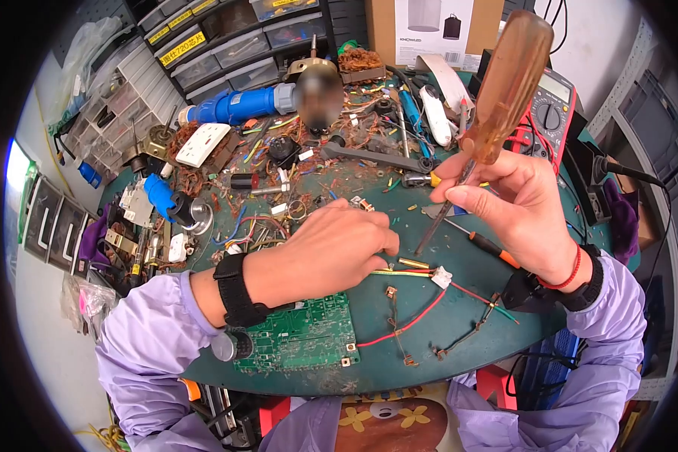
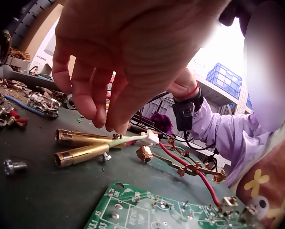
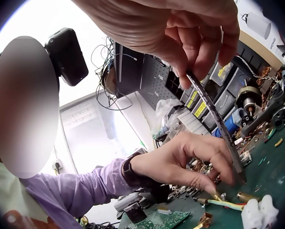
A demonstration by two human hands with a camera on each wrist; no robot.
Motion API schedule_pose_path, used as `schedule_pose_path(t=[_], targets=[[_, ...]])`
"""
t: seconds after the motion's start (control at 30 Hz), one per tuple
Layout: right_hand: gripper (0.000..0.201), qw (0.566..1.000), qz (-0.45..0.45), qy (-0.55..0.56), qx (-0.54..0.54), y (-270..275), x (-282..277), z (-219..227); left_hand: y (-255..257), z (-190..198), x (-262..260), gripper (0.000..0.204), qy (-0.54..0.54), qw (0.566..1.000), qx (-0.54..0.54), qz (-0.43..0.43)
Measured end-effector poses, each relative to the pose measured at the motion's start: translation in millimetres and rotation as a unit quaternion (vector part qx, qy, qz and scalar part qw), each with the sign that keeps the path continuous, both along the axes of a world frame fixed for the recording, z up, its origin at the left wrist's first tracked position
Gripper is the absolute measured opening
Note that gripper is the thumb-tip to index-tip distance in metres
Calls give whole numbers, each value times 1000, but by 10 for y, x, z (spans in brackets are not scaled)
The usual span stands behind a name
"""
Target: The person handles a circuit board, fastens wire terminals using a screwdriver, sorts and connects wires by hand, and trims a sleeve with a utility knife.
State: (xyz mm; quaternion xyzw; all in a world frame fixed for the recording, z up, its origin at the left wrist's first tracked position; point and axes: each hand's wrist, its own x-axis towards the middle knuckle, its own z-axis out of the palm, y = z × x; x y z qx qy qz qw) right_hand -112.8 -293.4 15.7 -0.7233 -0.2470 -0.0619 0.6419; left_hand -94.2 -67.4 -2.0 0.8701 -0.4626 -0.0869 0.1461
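1. Pointing downward beside the left hand (image 1: 331, 241), the screwdriver (image 1: 508, 98) is being pinched by the closely bent fingers of the right hand (image 1: 516, 205), presumably for guiding its tip.
2. Low over brass tubes (image 2: 82, 155), the left fingers are being held partly curled; any grip there cannot be told.
3. Wires (image 1: 420, 317) are being joined by a white connector (image 1: 442, 277).
4. The table (image 1: 490, 346) is being crowded by scrap (image 1: 339, 167) and backed by drawers (image 1: 252, 75).

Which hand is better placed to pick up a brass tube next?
Probably the left hand: its fingertips are right by the brass tubes, and it appears to hold nothing. The right hand is higher up and grips the amber-handled screwdriver.
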Motion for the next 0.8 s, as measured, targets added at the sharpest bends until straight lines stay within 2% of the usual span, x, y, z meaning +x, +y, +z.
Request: schedule_pose_path(t=[0.33, 0.4, 0.53, 0.6, 0.63, 0.8], targets=[[10, 997, -73, -24, -20, -413, -2, 121, -103, -46, 18, 7, 15, 999, 4, -33], [12, 992, -82, -47, -88, -489, 15, 110, -109, -78, 19, 9, -25, 998, 14, -53], [12, 989, -31, -79, -119, -464, -11, 68, -127, -93, 6, 7, -33, 998, 3, -59], [11, 994, -25, -37, -95, -428, -46, 91, -120, -117, 13, 11, -65, 995, 8, -80], [11, 990, -30, -33, -133, -459, -63, 133, -118, -120, 12, 11, -66, 995, 7, -78], [12, 990, -63, -36, -118, -435, -76, 213, -105, -138, 15, 13, -92, 992, -9, -88]])
